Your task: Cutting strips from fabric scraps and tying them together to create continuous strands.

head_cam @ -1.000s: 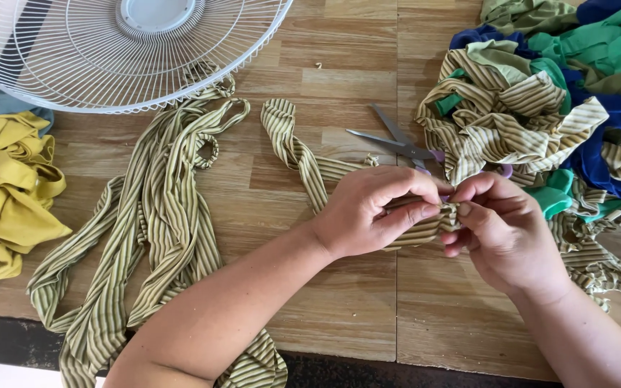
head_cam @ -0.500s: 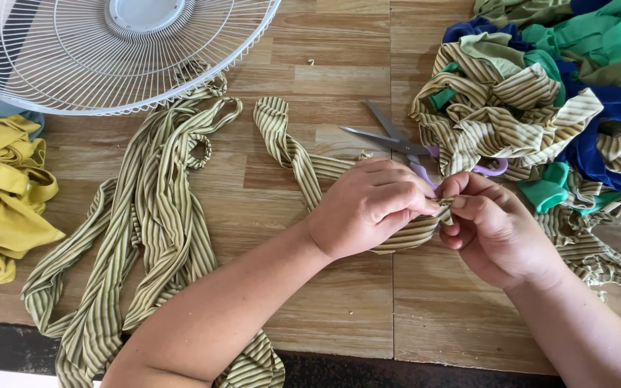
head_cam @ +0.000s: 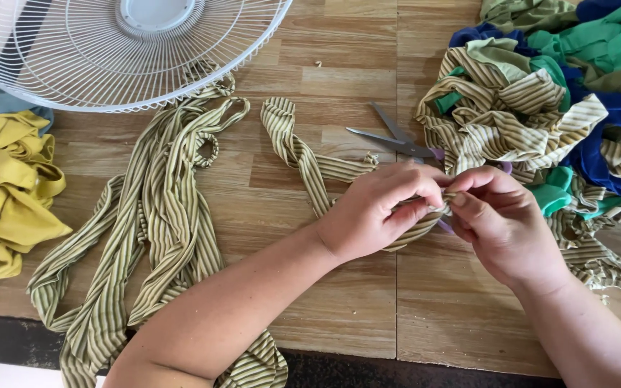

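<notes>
Your wooden table [head_cam: 339, 302] carries everything, and at its far left edge the white fan guard [head_cam: 109, 50] lies flat, out of the way. To your right the heap of striped, green and blue cloth scraps [head_cam: 540, 108] sits within easy reach, likely as stock to draw from; at your left lies a bundle of yellow cloth [head_cam: 1, 187]. Between them long loops of striped cloth [head_cam: 152, 215] trail toward you. The striped strip [head_cam: 303, 154] you are working runs from the middle of the table into your hands. Your left hand [head_cam: 379, 212] is clenched around its bunched end, pinning it steady, while your right hand [head_cam: 501, 223] pinches the same end between thumb and fingertips, just touching the left, as if to keep the cloth taut. The scissors [head_cam: 397, 140] lie open just beyond your knuckles, unheld. Compared with a second ago, both hands sit at the same spot, the grip little changed.
</notes>
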